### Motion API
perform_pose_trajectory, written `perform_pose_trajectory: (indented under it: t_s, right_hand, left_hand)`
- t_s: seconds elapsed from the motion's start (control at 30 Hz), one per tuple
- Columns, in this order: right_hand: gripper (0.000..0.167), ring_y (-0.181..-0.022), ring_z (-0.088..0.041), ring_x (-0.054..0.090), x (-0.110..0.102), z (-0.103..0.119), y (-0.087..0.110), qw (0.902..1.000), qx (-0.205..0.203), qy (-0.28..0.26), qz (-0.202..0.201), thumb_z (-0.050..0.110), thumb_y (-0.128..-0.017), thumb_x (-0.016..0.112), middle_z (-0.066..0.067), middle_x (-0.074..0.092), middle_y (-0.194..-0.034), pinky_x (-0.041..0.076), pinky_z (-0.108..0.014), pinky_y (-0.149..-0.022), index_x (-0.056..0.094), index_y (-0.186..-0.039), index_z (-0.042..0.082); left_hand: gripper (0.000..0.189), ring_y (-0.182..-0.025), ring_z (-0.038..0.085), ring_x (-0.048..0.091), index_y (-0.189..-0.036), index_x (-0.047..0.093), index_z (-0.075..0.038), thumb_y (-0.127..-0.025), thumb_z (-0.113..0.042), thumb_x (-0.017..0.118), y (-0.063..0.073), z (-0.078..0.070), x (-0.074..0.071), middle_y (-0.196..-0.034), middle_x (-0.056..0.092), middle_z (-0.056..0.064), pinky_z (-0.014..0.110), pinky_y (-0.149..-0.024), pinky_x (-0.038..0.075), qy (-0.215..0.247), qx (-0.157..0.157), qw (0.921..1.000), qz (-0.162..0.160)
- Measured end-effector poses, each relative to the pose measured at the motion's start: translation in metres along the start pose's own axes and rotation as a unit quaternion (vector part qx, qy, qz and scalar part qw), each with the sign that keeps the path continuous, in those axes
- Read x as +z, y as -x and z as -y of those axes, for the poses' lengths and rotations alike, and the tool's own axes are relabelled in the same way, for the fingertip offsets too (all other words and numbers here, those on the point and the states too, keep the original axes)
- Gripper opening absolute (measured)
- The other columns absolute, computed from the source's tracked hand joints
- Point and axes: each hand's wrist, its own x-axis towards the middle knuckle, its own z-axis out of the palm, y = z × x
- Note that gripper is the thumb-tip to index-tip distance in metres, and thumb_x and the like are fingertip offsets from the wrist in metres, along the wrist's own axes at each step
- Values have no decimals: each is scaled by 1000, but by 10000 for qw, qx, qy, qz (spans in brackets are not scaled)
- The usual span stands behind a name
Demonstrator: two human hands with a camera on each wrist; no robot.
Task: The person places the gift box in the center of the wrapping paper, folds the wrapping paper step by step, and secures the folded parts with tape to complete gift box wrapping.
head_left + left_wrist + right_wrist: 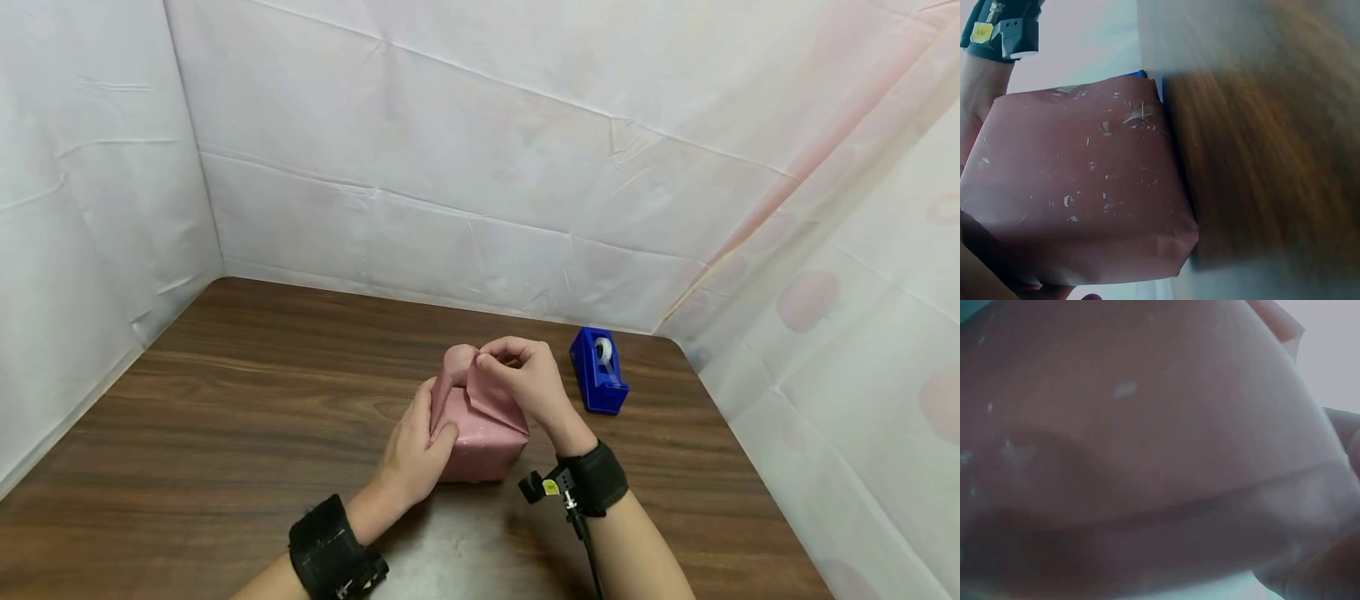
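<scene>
A pink paper-wrapped box (480,446) stands on the table in the middle of the head view, its paper standing up at the top. My left hand (412,450) grips its left side, with the thumb over the near top edge. At the top right, my right hand (528,383) pinches a raised flap (491,396) of the paper between thumb and fingers. A rounded, paler pink part (460,360) shows behind the flap; I cannot tell what it is. White scuffs mark the box's side (1079,181) in the left wrist view. Blurred pink paper (1166,425) fills most of the right wrist view.
A blue tape dispenser (597,379) with a white roll stands on the table to the right of my right hand. Pale cloth walls (450,167) border the brown wood-grain table (285,375) at the back and both sides. A cable (588,550) runs down from the right wrist band.
</scene>
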Motion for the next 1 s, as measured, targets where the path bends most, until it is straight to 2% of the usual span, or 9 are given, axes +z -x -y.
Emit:
perform_pose_trajectory:
  t_s: [0.17, 0.3, 0.37, 0.43, 0.57, 0.67, 0.8, 0.9, 1.0]
  right_hand:
    - [10, -71, -16, 61, -1, -2, -2, 9997, -189, -104, -90, 18, -86, 72, -7, 70, -81, 47, -25, -62, 75, -89, 9]
    - [22, -88, -20, 63, -11, -5, 9, 9989, -178, 319, 285, 24, -91, 67, -7, 70, -100, 51, -31, -75, 70, -112, 15]
    - [31, -97, -21, 63, -17, -10, 20, 9970, -82, 567, 521, 23, -93, 64, -8, 67, -111, 51, -36, -82, 62, -124, 17]
    - [39, -99, -23, 62, -21, -14, 32, 9943, 57, 752, 747, 21, -94, 63, -11, 63, -119, 51, -38, -82, 54, -132, 15]
    - [51, -99, -23, 59, -21, -19, 50, 9881, 479, 934, 1120, 23, -93, 63, -12, 58, -125, 50, -36, -80, 43, -140, 15]
    - [58, -105, -23, 57, -17, -20, 55, 9843, 736, 973, 1278, 29, -93, 63, -11, 55, -131, 49, -34, -83, 37, -144, 17]
    - [56, -108, -20, 58, -19, -22, 53, 9834, 828, 676, 1467, 31, -94, 62, -11, 56, -132, 50, -31, -84, 41, -144, 16]
    - [45, -102, -17, 62, -24, -29, 46, 9820, 836, -55, 1690, 26, -96, 58, -12, 61, -125, 52, -29, -81, 50, -138, 10]
    - [37, -97, -14, 65, -27, -38, 37, 9730, 988, -917, 1876, 20, -97, 56, -8, 66, -116, 54, -29, -77, 57, -131, 4]
  left_hand:
    - [54, -108, 18, 58, -138, 43, -16, -86, -14, 57, -1, -2, 1, -123, 59, 6, 41, -90, 47, -21, 31, 10000, 40]
    - [53, -107, 17, 58, -137, 44, -15, -86, -14, 57, 0, -4, 3, -123, 60, 5, 41, -88, 48, 7, 154, 9999, 26]
    - [53, -105, 16, 59, -136, 44, -15, -85, -14, 57, 0, -5, 5, -122, 61, 5, 40, -87, 48, 8, 210, 9998, 27]
    - [53, -105, 15, 58, -136, 45, -15, -85, -14, 57, 1, -5, 5, -122, 61, 5, 40, -86, 48, 6, 240, 9997, 21]
    - [53, -104, 15, 59, -135, 45, -15, -83, -12, 58, 2, -5, 3, -121, 61, 4, 40, -87, 48, 29, 266, 9996, -25]
    - [53, -104, 15, 59, -135, 45, -15, -83, -11, 58, 3, -5, 0, -121, 61, 4, 40, -87, 48, 28, 275, 9996, -59]
    - [54, -105, 16, 58, -135, 45, -16, -83, -12, 58, 5, -4, -3, -122, 60, 4, 41, -88, 48, -9, 261, 9996, -47]
    - [54, -106, 16, 58, -136, 44, -17, -84, -12, 58, 7, -4, -4, -123, 60, 4, 41, -88, 48, -26, 218, 9997, -47]
    - [54, -106, 16, 58, -136, 44, -17, -84, -12, 58, 8, -4, -6, -123, 60, 4, 41, -88, 47, -11, 173, 9998, -76]
